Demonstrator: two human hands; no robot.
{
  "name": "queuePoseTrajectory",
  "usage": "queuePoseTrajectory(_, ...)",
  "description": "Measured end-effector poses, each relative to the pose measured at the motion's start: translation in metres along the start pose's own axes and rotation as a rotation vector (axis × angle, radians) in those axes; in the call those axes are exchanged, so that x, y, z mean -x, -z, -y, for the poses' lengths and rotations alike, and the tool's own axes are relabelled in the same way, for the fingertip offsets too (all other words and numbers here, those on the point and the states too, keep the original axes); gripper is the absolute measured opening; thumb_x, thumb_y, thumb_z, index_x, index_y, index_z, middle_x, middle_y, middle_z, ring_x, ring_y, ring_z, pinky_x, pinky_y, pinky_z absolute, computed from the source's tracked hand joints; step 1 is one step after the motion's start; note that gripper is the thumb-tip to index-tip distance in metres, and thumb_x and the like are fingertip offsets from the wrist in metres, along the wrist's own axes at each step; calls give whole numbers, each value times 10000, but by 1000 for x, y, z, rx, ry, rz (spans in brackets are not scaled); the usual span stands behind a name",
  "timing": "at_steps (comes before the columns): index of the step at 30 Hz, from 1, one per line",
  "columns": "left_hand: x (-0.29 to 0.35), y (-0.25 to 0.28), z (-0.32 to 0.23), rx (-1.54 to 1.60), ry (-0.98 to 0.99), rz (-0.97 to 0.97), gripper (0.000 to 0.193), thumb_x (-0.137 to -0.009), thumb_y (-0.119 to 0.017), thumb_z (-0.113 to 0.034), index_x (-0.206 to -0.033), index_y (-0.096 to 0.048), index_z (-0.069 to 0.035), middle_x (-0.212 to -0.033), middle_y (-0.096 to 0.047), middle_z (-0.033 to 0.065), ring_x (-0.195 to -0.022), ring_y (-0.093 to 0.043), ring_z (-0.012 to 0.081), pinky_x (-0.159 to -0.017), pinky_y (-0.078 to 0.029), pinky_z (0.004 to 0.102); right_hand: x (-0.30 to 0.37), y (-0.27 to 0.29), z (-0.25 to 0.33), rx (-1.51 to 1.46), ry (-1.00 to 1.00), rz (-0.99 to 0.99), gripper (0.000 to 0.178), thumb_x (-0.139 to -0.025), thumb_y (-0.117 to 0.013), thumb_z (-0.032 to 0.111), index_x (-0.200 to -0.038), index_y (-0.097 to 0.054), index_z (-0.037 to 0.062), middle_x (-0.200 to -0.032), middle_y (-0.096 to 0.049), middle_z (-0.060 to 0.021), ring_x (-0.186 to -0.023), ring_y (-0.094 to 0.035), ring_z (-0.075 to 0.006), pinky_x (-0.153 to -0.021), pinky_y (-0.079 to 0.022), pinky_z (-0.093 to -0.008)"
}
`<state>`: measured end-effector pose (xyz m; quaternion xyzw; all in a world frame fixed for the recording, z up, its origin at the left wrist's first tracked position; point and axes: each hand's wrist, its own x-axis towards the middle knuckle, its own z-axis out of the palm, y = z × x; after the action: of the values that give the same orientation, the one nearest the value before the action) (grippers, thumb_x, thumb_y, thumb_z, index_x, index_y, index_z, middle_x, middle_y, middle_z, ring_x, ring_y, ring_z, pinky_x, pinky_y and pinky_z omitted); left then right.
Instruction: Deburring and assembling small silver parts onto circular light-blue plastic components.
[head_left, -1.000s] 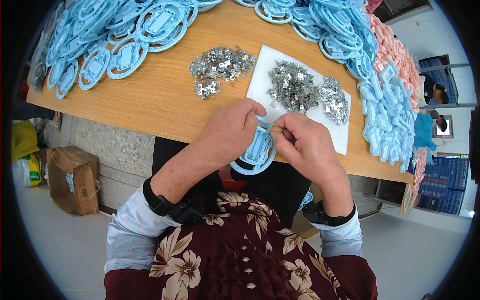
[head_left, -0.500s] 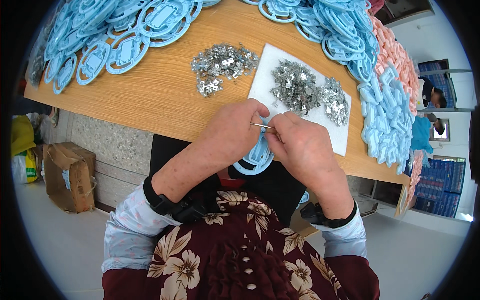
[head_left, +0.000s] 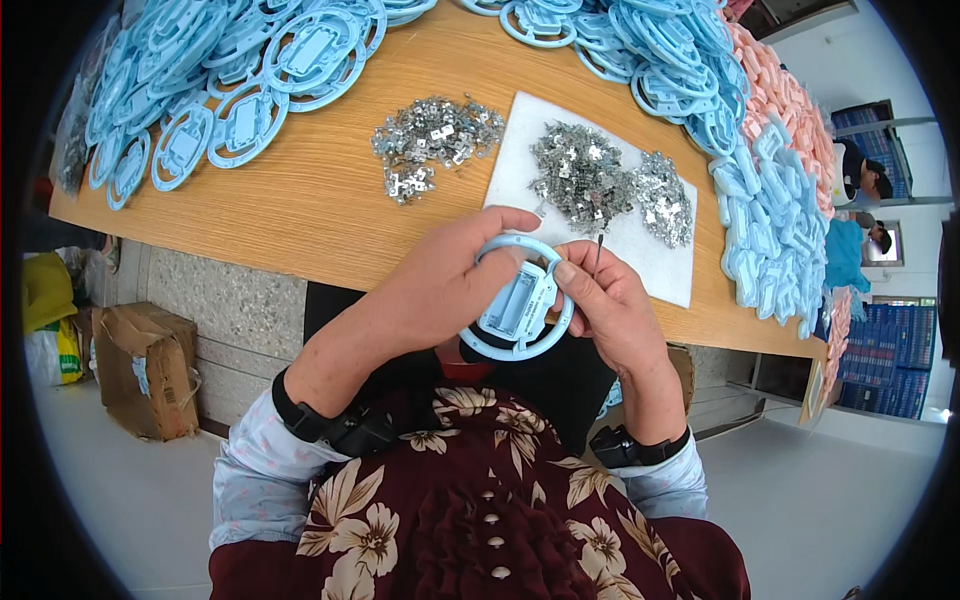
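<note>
A light blue plastic housing (head_left: pixel 521 305), round with an open ring and a rectangular compartment in its middle, is held tilted over my lap at the table's edge. My left hand (head_left: pixel 450 275) grips its left side, with the thumb inside the ring. At its right edge, the thumb and fingers of my right hand (head_left: pixel 615 305) pinch the rim. A thin metal tool (head_left: pixel 599 256) also sticks up from between the right fingers; its exact kind is unclear. Beyond the hands, small silver metal clips (head_left: pixel 585 180) lie heaped on a white foam sheet (head_left: pixel 510 185).
Another heap of metal pieces (head_left: pixel 435 140) lies on the wooden table (head_left: pixel 300 215). Blue housings (head_left: pixel 245 125) are piled far left, more housings (head_left: pixel 680 80) far right. Blue covers (head_left: pixel 765 235) and pink covers (head_left: pixel 785 110) cover the right side. A cardboard box (head_left: pixel 150 370) stands on the floor.
The housing has been raised and turned so its compartment side shows. My right hand has shifted from the tool work to the rim, and the tool now points upward.
</note>
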<state>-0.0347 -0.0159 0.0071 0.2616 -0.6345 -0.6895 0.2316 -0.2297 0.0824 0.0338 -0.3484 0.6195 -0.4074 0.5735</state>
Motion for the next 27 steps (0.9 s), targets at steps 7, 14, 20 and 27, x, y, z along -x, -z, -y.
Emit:
queuePoseTrajectory(7,6,1,-11,-501,-199,131,449,-922,-554,-110,-1355,-544,11,-1195,-623,209,-1076,-623,340,-915,-496,391,5,6,4,58,-2,43,221,-1032,-606,261,-1051,-625,42,-745,-608,23,-560,-463,-18,-492,-354,-182)
queuePoseTrajectory(14,5,-10,-7,-98,-70,95,451,-942,-520,-106,-1373,-508,26,-1187,-630,145,-1046,-624,271,-913,-498,362,13,4,14,-225,42,25,235,-1036,-598,272,-1071,-635,42,-741,-596,26,-565,-476,-31,-487,-363,-200)
queuePoseTrajectory(20,5,-9,4,1014,309,234,351,-1078,-406,-271,-1285,-538,-19,-964,-560,52,-719,-487,126,-574,-377,246,-1,-21,-12,-68,414,-212,267,-969,-687,94,-1195,-605,-22,-735,-558,45,-656,-457,-9,-598,-408,-193)
queuePoseTrajectory(27,11,-18,13,1147,373,260,364,-1070,-436,-332,-1267,-555,-50,-957,-571,64,-701,-487,145,-556,-355,249,-6,-25,-11,-54,268,-123,247,-920,-745,81,-1125,-656,-25,-751,-639,33,-658,-581,-29,-604,-474,-196)
